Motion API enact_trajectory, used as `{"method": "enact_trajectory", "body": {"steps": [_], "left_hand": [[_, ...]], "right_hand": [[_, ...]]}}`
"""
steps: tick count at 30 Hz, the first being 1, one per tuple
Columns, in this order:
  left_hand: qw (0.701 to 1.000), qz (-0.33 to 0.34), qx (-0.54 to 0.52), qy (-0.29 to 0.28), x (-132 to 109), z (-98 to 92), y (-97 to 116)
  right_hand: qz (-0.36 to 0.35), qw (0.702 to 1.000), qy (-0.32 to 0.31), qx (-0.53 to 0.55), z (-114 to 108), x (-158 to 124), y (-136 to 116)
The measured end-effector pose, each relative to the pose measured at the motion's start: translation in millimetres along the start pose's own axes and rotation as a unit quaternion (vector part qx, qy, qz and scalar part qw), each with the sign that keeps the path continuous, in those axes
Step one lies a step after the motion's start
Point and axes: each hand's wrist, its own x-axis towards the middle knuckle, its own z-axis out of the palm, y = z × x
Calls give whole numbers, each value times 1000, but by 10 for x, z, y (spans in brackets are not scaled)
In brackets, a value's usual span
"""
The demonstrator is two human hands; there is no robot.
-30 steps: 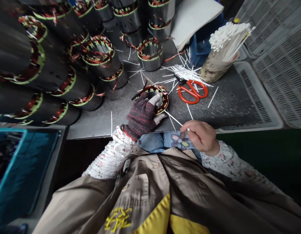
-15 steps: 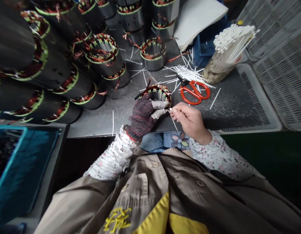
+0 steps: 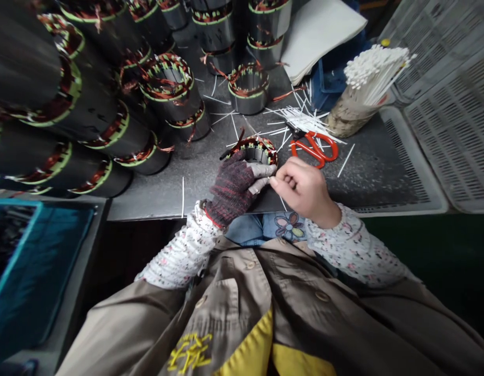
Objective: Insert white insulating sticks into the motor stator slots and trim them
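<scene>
Two hands meet at the near rim of a short steel stator ring (image 3: 254, 154), wound with copper wire and edged in green, standing on end close to the near edge of the desk. The bare right hand (image 3: 302, 190) draws its grip into a narrow pinch against the ring's rim; anything held there is hidden. The left hand (image 3: 231, 184), in a dark red-flecked knitted glove with pale grey fingertips, grips the ring's near side. Whether this ring's windings are fully tied is too small to tell. Thin white offcuts (image 3: 300, 119) litter the grey metal desk (image 3: 163, 201) around orange-red scissors (image 3: 315, 150). A thick bundle of white cable ties (image 3: 373, 70) stands at right in a worn tan holder (image 3: 345, 117). Many more wound stators (image 3: 89, 125) crowd the far side and left, upright or lying on their sides.
</scene>
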Motion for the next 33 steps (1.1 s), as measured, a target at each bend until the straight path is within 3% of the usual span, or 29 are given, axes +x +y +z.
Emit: {"method": "enact_trajectory", "body": {"steps": [3,7,10,12,16,21,24,26,28,30,33], "left_hand": [[998,13,54,4,12,-6,34],[997,21,75,5,8,1,49],[995,8,95,15,-17,5,21],[993,-3,115,-16,-24,2,11],[989,-3,133,-65,9,5,43],[986,33,142,-80,39,19,70],[988,25,141,-56,17,-7,45],[991,26,125,-40,-1,-30,32],[991,29,124,-34,-6,-40,42],[983,28,173,-48,10,-34,74],[954,19,274,-120,63,-15,131]], "right_hand": [[-13,998,-49,20,-152,25,-137],[-4,986,-55,159,-361,37,-234],[34,950,-104,292,-398,-38,-197],[93,915,-139,367,-406,-110,-159],[147,894,-64,419,-377,-58,-119],[159,896,26,413,76,418,-129],[150,940,38,304,158,517,-39],[109,982,48,144,-6,451,118],[97,992,6,-77,-256,366,340],[133,945,-110,-279,-466,338,576],[175,869,-238,-397,-575,441,827]]}}
